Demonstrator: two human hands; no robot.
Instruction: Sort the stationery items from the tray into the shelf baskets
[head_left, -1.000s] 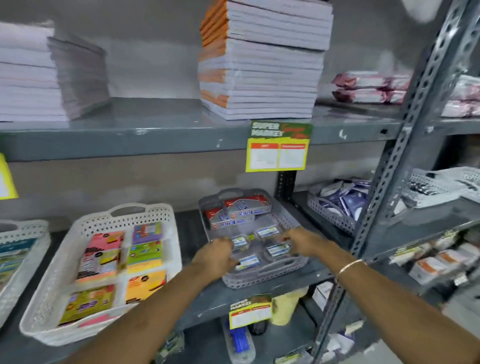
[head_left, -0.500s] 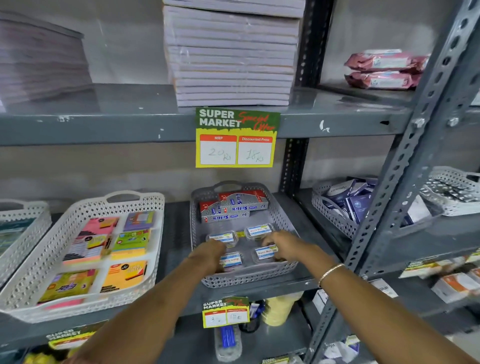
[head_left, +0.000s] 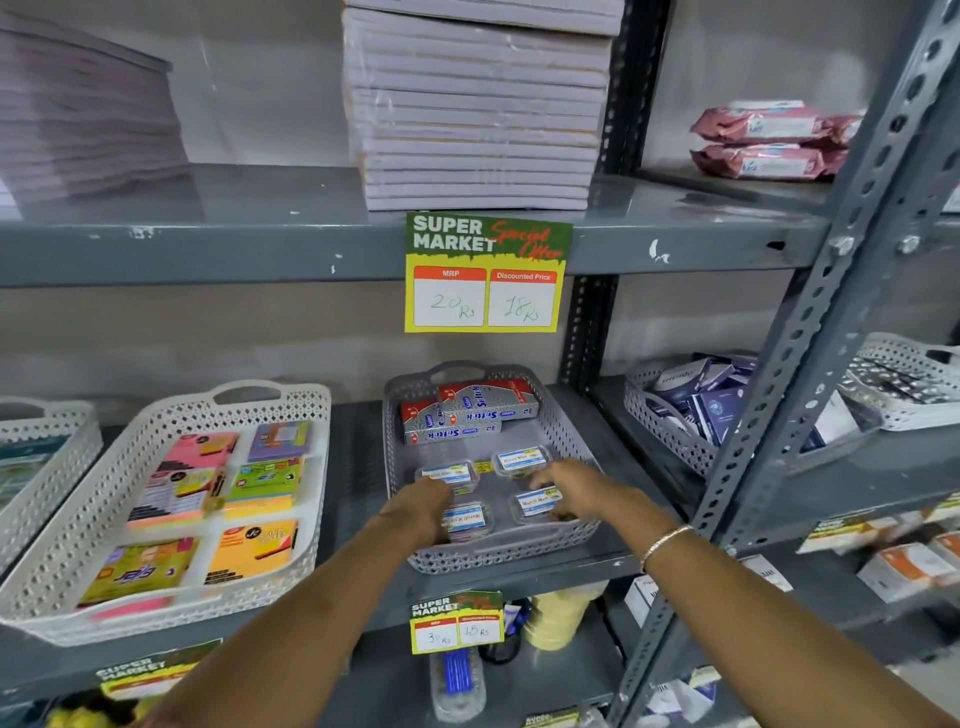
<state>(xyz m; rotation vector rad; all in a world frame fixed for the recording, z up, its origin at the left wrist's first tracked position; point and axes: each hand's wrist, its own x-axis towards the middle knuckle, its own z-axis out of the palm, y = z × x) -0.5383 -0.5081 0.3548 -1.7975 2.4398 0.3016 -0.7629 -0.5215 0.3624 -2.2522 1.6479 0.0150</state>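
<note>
Both hands inside grey perforated plastic basket (head_left: 405, 415) on middle shelf. Left hand (head_left: 415, 506) curled over near-left clear labelled box (head_left: 466, 519); right hand (head_left: 576, 493) pinching near-right clear labelled box (head_left: 537, 504). Two similar boxes just beyond.

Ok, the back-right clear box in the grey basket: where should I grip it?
Probably from above, pinching the long sides of the back-right clear box. It lies flat, label up, low in the grey basket, with free floor on both long sides; the right hand is nearest.
</note>
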